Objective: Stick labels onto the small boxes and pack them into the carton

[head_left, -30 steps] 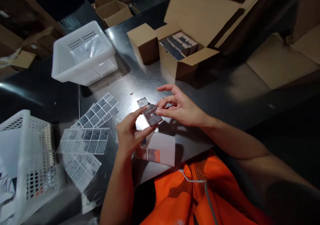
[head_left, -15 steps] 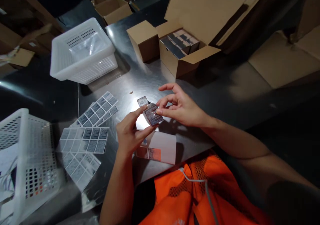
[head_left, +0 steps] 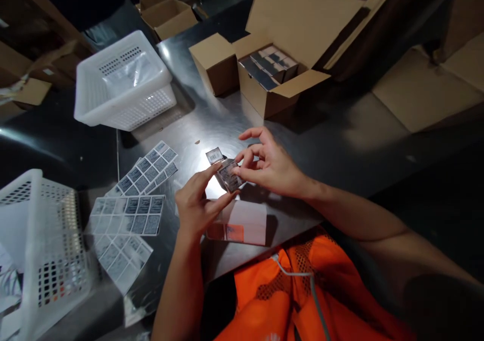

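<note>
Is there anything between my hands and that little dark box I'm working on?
Nothing visible. The left hand and right hand both pinch the small dark box directly, above the metal table. Its barcoded flap stands open on the far side.

Bare forearms without sleeves, orange mesh vest [head_left: 302, 300] with perforated panels, thin grey cord [head_left: 302, 276] across it

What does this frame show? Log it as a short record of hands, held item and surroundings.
left hand: pinches the near end of the small dark box
right hand: fingertips on the box's far end
box flap: open, barcode label showing
label sheets: three, left of the hands on the metal table
white carton: lying below the hands
open cardboard box: holds more small boxes
white baskets: far left
</note>
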Demonstrator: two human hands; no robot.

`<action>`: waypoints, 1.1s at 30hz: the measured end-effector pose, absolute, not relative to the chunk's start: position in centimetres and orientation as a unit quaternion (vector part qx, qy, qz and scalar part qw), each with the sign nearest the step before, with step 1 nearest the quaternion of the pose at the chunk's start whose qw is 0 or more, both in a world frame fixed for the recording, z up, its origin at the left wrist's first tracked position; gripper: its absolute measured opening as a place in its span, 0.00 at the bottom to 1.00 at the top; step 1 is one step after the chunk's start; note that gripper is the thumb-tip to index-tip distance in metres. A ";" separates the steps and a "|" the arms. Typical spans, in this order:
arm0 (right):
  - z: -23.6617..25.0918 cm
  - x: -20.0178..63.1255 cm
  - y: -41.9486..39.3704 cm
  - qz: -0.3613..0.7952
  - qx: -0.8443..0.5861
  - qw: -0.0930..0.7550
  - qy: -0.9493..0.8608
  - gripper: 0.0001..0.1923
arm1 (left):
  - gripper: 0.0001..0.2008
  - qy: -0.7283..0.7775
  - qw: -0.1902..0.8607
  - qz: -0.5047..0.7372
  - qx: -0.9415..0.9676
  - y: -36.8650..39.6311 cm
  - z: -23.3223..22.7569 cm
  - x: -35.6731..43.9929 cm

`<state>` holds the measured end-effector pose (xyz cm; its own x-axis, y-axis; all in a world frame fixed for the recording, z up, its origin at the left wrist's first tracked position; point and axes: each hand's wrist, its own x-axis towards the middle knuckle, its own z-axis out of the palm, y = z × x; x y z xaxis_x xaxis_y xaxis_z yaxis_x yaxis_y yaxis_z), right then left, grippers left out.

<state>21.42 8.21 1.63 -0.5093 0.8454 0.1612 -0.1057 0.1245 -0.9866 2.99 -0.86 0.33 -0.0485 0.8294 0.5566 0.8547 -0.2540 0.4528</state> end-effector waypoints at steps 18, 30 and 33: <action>1.0 21.0 7.3 0.239 -0.104 0.440 -0.859 0.15 | 0.28 -0.762 0.104 -0.423 -0.480 0.0 -0.5 1.7; -0.8 19.9 6.7 0.159 -0.070 0.323 -0.930 0.16 | 0.32 -0.772 -0.022 -0.510 -0.378 -0.1 0.5 1.2; -0.6 20.1 6.4 0.224 -0.084 0.312 -0.919 0.13 | 0.33 -0.771 -0.026 -0.515 -0.372 -0.1 0.4 1.3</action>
